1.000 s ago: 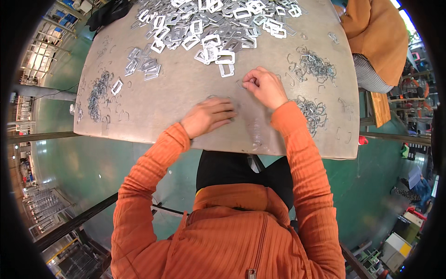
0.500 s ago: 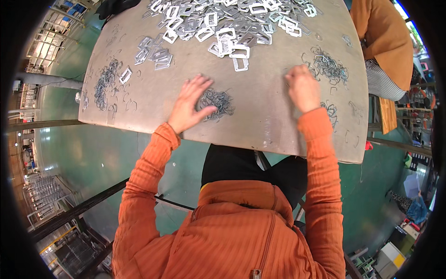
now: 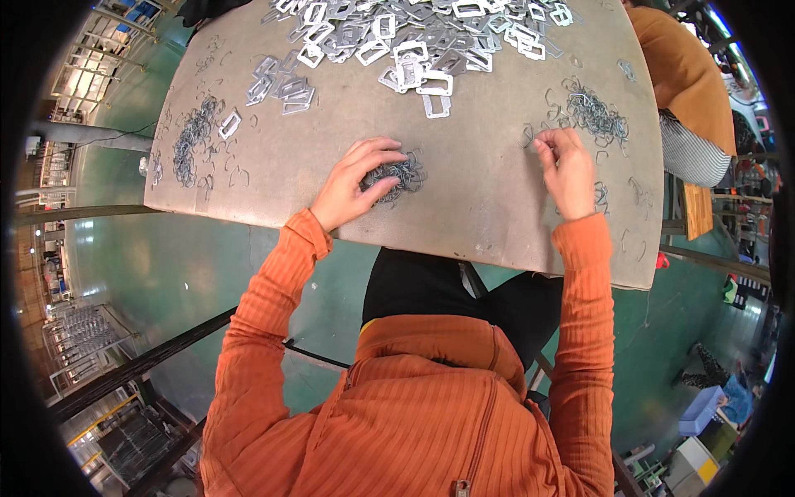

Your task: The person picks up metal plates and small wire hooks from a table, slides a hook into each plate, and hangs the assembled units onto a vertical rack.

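Note:
My left hand (image 3: 354,184) rests at the near part of the table with fingers and thumb apart, curved around a small pile of bent grey wire clips (image 3: 406,176). Farther right, my right hand (image 3: 571,172) has its thumb and forefinger brought together. A thin wire clip (image 3: 527,132) shows just beside those fingertips; whether they grip it or another one is too small to tell. Beyond the right hand lies a larger wire clip heap (image 3: 598,116), with a few loose clips around it.
A big heap of metal rectangular frames (image 3: 410,62) covers the table's far middle. Several more frames (image 3: 281,89) lie left of it. Another wire clip heap (image 3: 194,141) sits at the table's left. At the right edge a person's brown sleeve (image 3: 686,66) shows.
My left hand's fingers have curled further over the near pile. My right hand has shifted slightly right and nearer, its thumb and forefinger now visible together.

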Available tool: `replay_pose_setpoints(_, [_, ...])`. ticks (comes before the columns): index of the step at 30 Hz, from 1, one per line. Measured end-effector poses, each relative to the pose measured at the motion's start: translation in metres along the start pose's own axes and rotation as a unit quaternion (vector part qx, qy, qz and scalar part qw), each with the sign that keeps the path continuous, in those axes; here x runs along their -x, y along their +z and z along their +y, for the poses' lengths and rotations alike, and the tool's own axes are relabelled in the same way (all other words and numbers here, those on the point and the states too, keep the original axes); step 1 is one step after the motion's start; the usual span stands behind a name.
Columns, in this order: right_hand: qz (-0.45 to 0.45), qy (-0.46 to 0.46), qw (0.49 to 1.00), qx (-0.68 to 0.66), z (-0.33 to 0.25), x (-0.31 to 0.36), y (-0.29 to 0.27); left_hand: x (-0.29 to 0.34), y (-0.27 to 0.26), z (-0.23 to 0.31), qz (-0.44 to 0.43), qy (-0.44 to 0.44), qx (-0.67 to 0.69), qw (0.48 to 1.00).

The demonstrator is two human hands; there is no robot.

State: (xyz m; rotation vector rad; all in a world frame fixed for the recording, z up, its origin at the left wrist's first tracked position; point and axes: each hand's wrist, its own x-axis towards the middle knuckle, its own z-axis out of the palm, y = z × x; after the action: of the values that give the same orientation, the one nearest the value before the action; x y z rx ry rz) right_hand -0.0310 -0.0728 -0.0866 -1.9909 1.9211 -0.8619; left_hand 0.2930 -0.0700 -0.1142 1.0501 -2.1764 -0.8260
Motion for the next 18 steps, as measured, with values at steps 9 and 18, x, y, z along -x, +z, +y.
replay_pose_setpoints(9, [-0.013,-0.02,0.997,-0.078,-0.011,0.024,-0.003,-0.018,-0.014,-0.001,0.058,-0.091,0.024,0.994])
replay_pose_setpoints(18, [-0.018,-0.012,0.986,-0.165,-0.02,0.053,0.008,-0.011,-0.025,-0.021,0.091,-0.109,-0.007,0.99])
